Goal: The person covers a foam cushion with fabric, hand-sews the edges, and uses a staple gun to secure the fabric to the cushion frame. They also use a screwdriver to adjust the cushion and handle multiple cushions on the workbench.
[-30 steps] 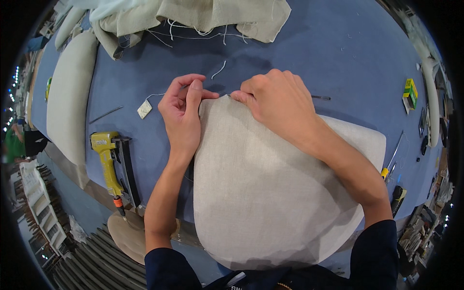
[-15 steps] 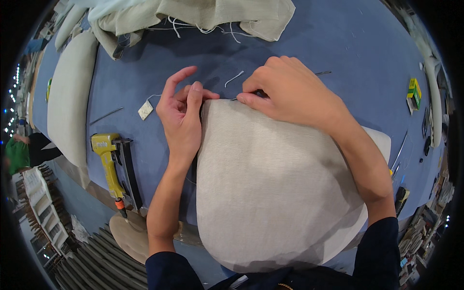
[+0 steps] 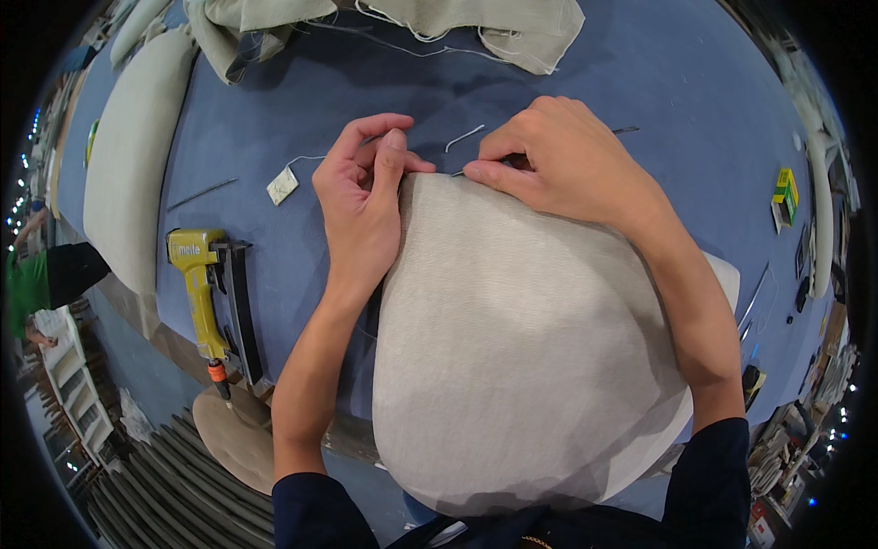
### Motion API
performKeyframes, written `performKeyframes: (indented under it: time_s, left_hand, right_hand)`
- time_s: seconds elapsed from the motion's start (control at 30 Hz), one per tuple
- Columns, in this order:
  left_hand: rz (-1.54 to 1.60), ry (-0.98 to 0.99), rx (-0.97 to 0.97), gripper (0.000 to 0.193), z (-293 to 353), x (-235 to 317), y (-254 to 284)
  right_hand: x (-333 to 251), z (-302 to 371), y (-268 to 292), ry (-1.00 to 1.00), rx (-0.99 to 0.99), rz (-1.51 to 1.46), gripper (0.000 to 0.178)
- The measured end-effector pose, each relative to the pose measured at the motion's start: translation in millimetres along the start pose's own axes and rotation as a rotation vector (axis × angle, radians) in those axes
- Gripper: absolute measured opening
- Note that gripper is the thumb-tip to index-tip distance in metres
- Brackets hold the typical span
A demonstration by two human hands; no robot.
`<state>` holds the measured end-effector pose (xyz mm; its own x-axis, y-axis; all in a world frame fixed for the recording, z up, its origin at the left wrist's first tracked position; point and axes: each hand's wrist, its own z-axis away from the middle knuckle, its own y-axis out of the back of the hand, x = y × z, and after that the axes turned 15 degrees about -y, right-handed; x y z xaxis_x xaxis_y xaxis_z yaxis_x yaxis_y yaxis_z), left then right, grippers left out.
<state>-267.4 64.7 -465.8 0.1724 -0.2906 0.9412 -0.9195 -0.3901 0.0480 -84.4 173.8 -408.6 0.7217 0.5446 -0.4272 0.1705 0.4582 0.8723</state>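
Note:
A pale beige padded cushion rests against my body and on the blue table. My left hand is at its far left corner, fingers curled and the fingertips on the fabric edge, thumb raised. At the far edge my right hand pinches a thin metal needle, whose tip touches the seam; the rest is hidden in the fingers. A thread runs from near my left hand to a small pale square tag. A short white cord piece lies beyond the cushion.
On the left of the blue table lie a yellow staple gun, a thin rod and a long padded piece. Beige fabric lies at the back, a green-yellow box at right. A person in green is far left.
My hands and the cushion's far edge appear slightly farther up and right, as the whole view has shifted. My left index finger has curled in. The person at left has moved.

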Motion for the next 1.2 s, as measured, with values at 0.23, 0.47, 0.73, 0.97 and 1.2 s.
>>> performKeyframes:
  time_s: [0.23,0.47,0.73,0.97,1.2]
  left_hand:
    - [-0.012,-0.004,0.044,0.023,1.0,-0.9,-4.5]
    - [-0.03,0.002,0.048,0.023,0.1,-2.5,-2.9]
    - [-0.045,-0.052,-0.095,0.02,-11.6,-3.9,23.4]
    - [0.06,-0.08,-0.181,0.017,-17.2,-8.6,25.8]
    - [0.047,-0.09,-0.165,0.016,-17.4,-11.3,23.1]
  right_hand:
    - [-7.5,3.8,-3.7,0.034,0.102,0.034,0.026]
    - [-14.8,11.4,-18.1,-0.111,0.194,0.029,0.028]
    - [-14.8,12.9,-3.3,0.044,0.277,0.054,0.021]
    - [-32.1,19.8,-11.0,0.318,0.546,0.317,0.004]
    - [-40.7,15.6,-20.0,0.422,0.69,0.403,0.002]
